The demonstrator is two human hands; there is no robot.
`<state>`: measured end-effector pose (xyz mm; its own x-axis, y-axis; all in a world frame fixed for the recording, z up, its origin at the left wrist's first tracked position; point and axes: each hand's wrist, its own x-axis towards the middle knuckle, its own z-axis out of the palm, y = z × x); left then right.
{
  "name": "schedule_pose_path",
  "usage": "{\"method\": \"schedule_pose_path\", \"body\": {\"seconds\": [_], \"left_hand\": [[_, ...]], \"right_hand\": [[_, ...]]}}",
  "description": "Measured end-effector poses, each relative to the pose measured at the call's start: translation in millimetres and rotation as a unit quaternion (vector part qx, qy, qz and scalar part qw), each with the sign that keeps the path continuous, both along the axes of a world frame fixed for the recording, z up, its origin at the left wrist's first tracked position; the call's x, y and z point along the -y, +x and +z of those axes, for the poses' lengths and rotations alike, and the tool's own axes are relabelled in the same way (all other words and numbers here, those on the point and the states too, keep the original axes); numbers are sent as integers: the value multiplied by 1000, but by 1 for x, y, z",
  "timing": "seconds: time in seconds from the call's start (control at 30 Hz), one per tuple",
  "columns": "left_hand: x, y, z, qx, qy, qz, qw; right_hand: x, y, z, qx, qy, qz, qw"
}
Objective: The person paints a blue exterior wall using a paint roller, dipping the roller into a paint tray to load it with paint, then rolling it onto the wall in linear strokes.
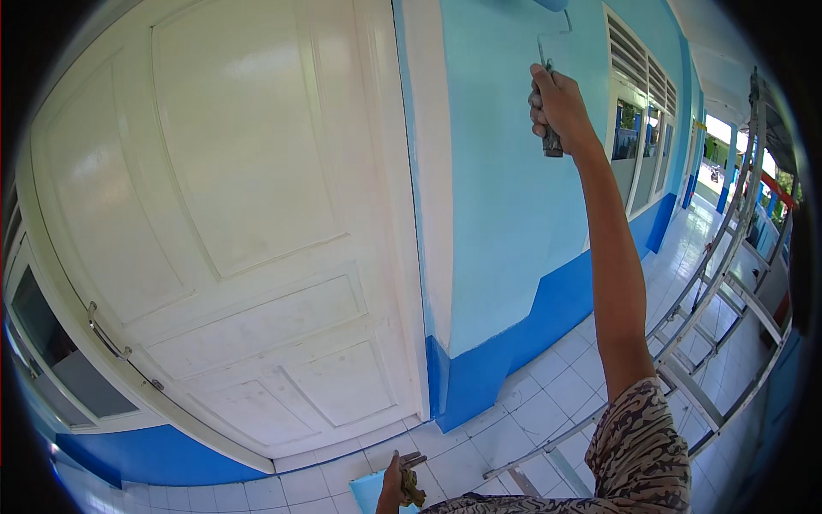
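My right hand [560, 106] is raised at the light blue wall [507, 218], its fingers wrapped around the dark, paint-stained handle of a paint roller [552, 148]. The roller's bent wire frame runs upward to a blue roller sleeve [552, 4], cut off by the top edge of the view. Low in the view, my left hand [393, 483] grips what looks like a crumpled olive-brown rag [413, 491]; part of the hand is out of frame. Just beside and below it is a light blue tray or container [365, 493], mostly hidden.
A white panelled door [250, 148] with a metal handle [106, 334] fills the left. Dark blue paint [565, 292] covers the wall's base. Louvred windows [642, 128] line the wall. Metal ladders or scaffold frames [738, 257] stand at right on the white tiled floor [533, 392].
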<state>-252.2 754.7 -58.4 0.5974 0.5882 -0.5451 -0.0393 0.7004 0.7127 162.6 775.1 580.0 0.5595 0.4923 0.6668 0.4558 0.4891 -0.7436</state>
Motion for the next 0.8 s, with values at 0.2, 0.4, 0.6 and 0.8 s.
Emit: {"method": "schedule_pose_path", "body": {"seconds": [0.2, 0.4, 0.6, 0.8], "left_hand": [[10, -9, 13, -10, -20, 36, 999], [9, -3, 41, -62, -4, 25, 998], [8, 24, 65, -95, 30, -12, 995], [13, 38, 65, -104, 10, 3, 995]], "right_hand": [[68, 26, -264, -71, -82, -31, 994], [106, 23, -507, -227, -206, 34, 951], [120, 48, -608, -115, -303, -14, 946], [86, 71, -614, 3, -277, -21, 961]]}}
